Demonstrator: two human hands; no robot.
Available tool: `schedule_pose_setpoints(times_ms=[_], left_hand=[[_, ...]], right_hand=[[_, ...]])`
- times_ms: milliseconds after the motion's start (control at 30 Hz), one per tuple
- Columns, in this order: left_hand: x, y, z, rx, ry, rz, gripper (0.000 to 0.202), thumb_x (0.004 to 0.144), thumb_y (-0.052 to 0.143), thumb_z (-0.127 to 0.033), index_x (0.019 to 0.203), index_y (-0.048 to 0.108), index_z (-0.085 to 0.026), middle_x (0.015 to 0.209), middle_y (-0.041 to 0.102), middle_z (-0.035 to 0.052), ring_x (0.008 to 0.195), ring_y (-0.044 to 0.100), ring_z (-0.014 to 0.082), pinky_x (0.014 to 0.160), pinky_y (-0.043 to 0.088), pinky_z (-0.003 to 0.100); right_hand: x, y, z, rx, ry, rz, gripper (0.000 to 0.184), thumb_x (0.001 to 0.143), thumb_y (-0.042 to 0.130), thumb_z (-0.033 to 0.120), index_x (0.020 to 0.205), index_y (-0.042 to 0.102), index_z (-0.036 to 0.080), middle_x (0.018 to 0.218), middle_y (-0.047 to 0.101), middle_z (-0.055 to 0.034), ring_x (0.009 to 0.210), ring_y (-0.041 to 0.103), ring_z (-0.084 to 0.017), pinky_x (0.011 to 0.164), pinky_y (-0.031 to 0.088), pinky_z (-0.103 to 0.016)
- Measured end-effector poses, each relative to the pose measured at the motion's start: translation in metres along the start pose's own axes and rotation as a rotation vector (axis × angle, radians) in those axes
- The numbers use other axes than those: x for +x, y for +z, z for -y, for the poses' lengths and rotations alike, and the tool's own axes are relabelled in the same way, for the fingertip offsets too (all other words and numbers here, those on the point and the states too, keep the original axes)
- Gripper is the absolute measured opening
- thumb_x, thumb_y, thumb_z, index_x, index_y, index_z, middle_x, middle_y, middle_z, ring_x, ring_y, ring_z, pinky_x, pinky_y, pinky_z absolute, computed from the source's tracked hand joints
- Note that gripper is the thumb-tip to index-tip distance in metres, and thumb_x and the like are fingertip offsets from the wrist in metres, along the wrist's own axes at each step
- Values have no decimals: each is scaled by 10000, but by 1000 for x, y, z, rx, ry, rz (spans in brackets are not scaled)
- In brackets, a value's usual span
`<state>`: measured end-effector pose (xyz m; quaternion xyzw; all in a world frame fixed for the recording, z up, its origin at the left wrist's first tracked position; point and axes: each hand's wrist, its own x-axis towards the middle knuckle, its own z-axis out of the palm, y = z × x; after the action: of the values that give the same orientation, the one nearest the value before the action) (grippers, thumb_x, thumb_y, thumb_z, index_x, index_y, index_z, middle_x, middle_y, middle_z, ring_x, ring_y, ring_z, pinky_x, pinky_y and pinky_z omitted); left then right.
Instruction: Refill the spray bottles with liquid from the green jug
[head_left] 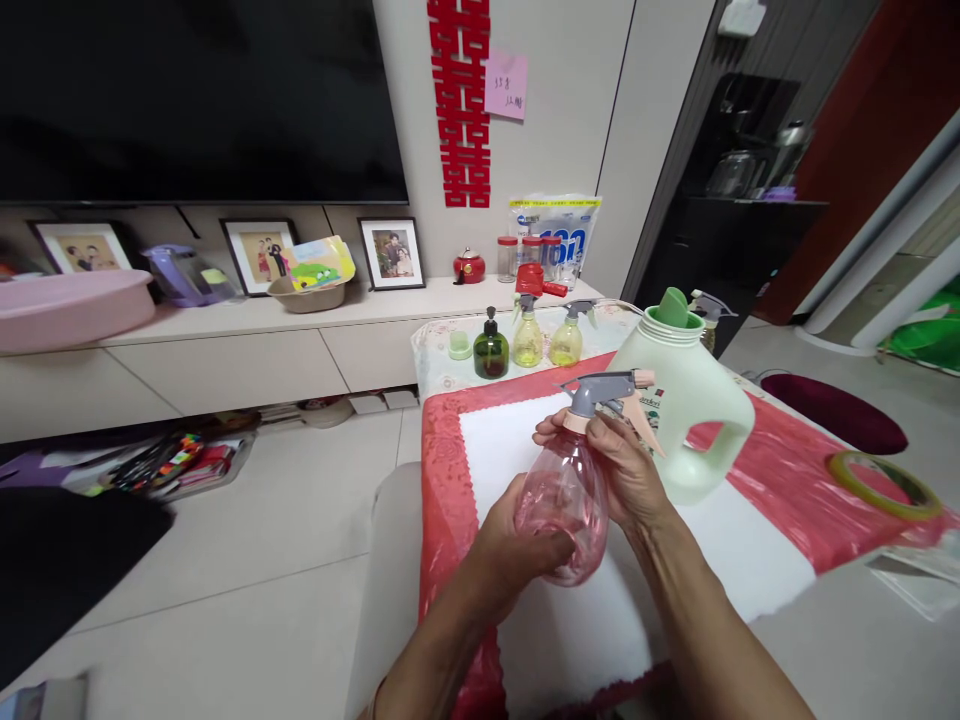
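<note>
A clear pink spray bottle (564, 490) with a grey and pink trigger head (600, 390) is held up over the white cloth. My left hand (517, 550) wraps round the lower body of the bottle, its thumb across the front. Fingers of my right hand (626, 465) close on the collar just below the trigger head. Right behind my right hand stands a large pale green jug (709, 390) with a green piece (673, 308) in its mouth. Beyond the bottle are a dark green pump bottle (491, 352) and two yellowish spray bottles (528, 340).
A white cloth (757, 560) lies over red plastic sheeting (450, 440) on the table. A roll of tape (885, 485) rests at the right. Behind stand lidded jars (507, 262), a white bag (577, 225) and a red item (531, 280). Another spray bottle (711, 310) is partly hidden behind the jug.
</note>
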<state>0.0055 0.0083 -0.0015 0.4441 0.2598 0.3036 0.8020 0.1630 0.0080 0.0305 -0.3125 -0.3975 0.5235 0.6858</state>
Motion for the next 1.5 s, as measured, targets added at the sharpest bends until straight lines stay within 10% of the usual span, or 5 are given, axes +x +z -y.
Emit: schedule_pose_setpoints(times_ms=[500,900,1233,1500], left_hand=[[-1,4,5,12,108,-127,721,566,930,-452,1168,641,-180,1034,728,94,928,674,266,792,522,341],[4,3,-4,-127,220,-168,739,816,622,-753,1284,516,-191,1162,707,145,1054,700,291,919,532,425],[0,16,-1,-313,284,16,702,755,813,-572,1304,530,-237,1210,702,114,1127,676,286,943,532,411],[3,16,-6,-379,162,188,816,810,494,-847,1183,698,-151,1106,754,174,1030,706,346,828,561,448]], right_hand=[[-9,1,-5,-78,80,-6,438,810,765,543,1089,738,208,1100,737,-112,1069,686,-281,1021,518,-500],[-39,3,11,-287,126,5,1010,665,911,352,1529,389,314,1597,385,-73,1432,439,-291,1122,478,-440],[-49,21,20,-367,-39,-72,914,649,921,322,1441,466,289,1474,528,-95,1315,557,-309,1081,512,-453],[-49,14,43,-459,-7,119,860,723,873,346,1480,465,347,1527,469,-51,1432,424,-323,1148,440,-479]])
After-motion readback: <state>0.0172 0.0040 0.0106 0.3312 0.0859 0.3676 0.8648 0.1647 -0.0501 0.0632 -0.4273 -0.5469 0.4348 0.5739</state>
